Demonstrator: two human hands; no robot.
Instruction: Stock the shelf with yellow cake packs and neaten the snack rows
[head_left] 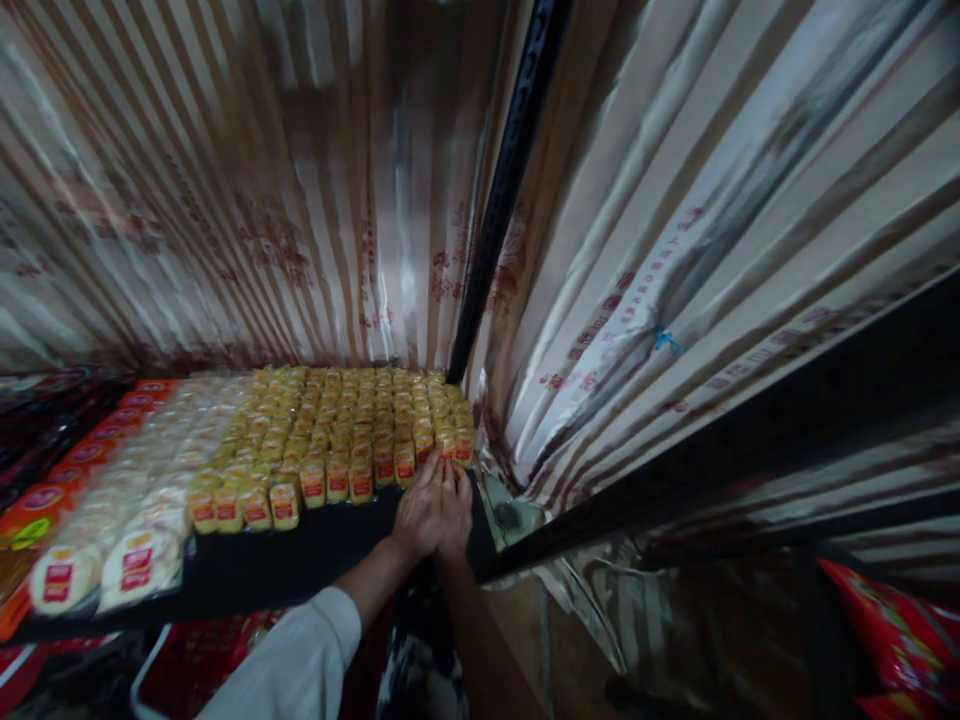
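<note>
Small yellow packaged cakes with red labels stand in close rows on the dark shelf. My left hand and my right hand are pressed against each other at the right end of the front row. Their fingers are closed and stretched forward around a yellow packaged cake, whose lower part they hide. Other packs stand just to the left of my left fingertips and beyond both hands.
Round white packaged cakes and orange packages lie left of the rows. Printed sheeting hangs behind, with a dark upright post at the corner. A red basket is below the shelf; a red packet is at lower right.
</note>
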